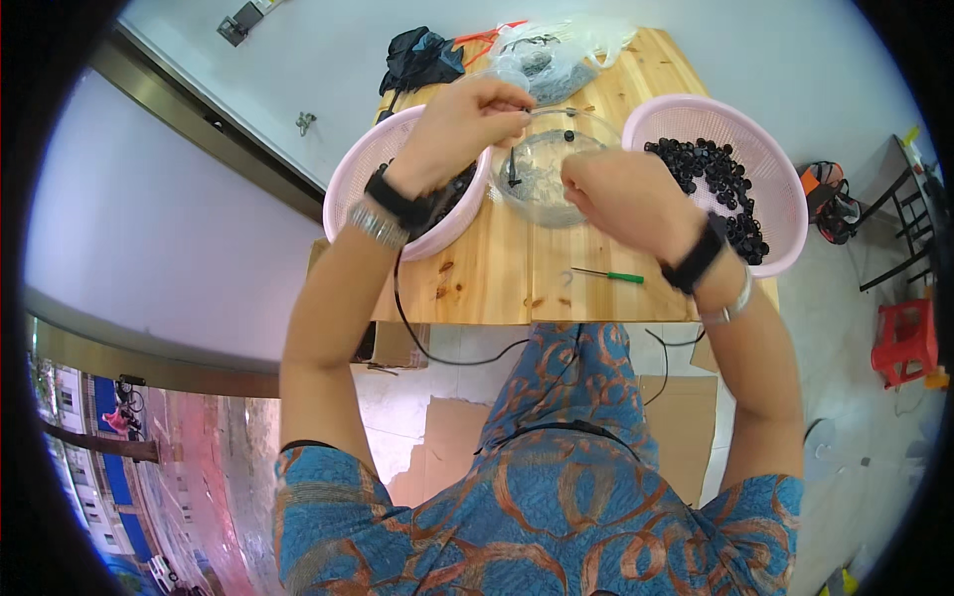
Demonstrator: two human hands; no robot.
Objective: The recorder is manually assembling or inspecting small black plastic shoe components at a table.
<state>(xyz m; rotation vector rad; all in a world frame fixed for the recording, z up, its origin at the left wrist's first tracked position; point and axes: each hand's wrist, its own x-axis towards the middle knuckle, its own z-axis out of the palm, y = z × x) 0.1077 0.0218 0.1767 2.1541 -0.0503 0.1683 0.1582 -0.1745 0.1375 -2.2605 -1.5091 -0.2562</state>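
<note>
Over the far part of the wooden table (477, 288), my left hand (467, 129) is pinched closed. A tiny dark bit shows by its fingertips, too small to name. My right hand (636, 194) is curled closed, slightly blurred, and its fingers hide whatever is in them. Between and beyond the hands lies a clear round plastic tub (547, 211). Small black parts show at it, one short and round (569, 136), another thin and upright (513, 167). Each wrist wears a black band and a silvery bracelet or watch strap.
A pink basket (336, 189) with black parts stands left; another pink basket (788, 204) holds many round black pieces (720, 174) at right. A green-handled screwdriver (621, 277) lies near the front edge. Plastic bags (571, 60) and dark cloth (422, 58) sit behind. A black cable (407, 323) hangs down.
</note>
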